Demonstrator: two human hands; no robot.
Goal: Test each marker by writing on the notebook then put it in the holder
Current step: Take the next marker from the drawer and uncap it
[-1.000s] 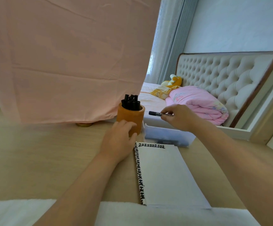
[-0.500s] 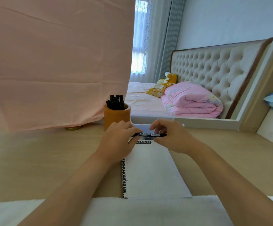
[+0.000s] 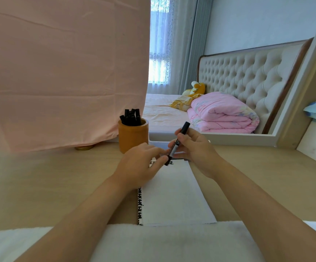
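One slim black marker with a pale labelled barrel was tilted just above the top edge of the single notebook, a flat white page with a black-and-white patterned border on the smooth pale wood table. The right hand had its fingers curled round the barrel, and the left hand pinched the lower end. The one holder, a smooth round orange-brown cup, stood just behind, stuffed with black markers too bunched to count.

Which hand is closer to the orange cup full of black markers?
Left. The left hand sits just in front of the orange holder, slightly to its right. The right hand, gripping the marker, is farther off to the holder's right.
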